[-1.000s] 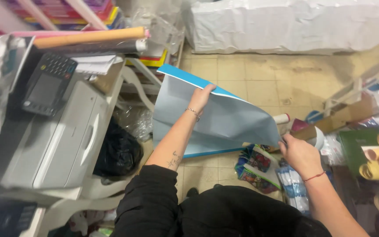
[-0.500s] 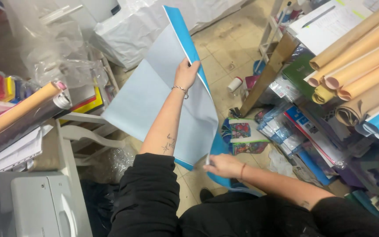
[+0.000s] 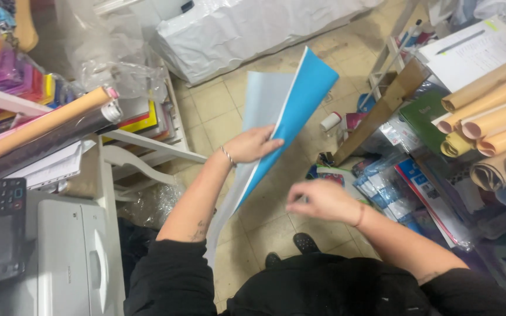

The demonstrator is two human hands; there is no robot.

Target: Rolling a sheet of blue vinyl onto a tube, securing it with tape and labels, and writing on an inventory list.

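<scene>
My left hand (image 3: 254,146) grips a large sheet of paper (image 3: 300,93), bright blue on one face and pale grey-blue on the other. The sheet is doubled over and stands nearly on edge, running from my lap up over the tiled floor. A thin bracelet sits on that wrist. My right hand (image 3: 318,202) hovers to the right of the sheet's lower part, blurred by motion and apart from the paper, with nothing in it. A red band is on its wrist.
A white printer (image 3: 68,257) stands at my left, with a tan paper roll (image 3: 42,124) on the shelf above. Brown paper rolls (image 3: 499,117) pile up on the right. Plastic-wrapped packets (image 3: 408,187) and a leaning wooden board (image 3: 382,111) crowd the floor. A white wrapped bundle (image 3: 235,35) lies at the back.
The sheet has folded from spread wide to doubled over, blue face outward. My right hand has let go of its lower edge and moved right. The view has shifted slightly.
</scene>
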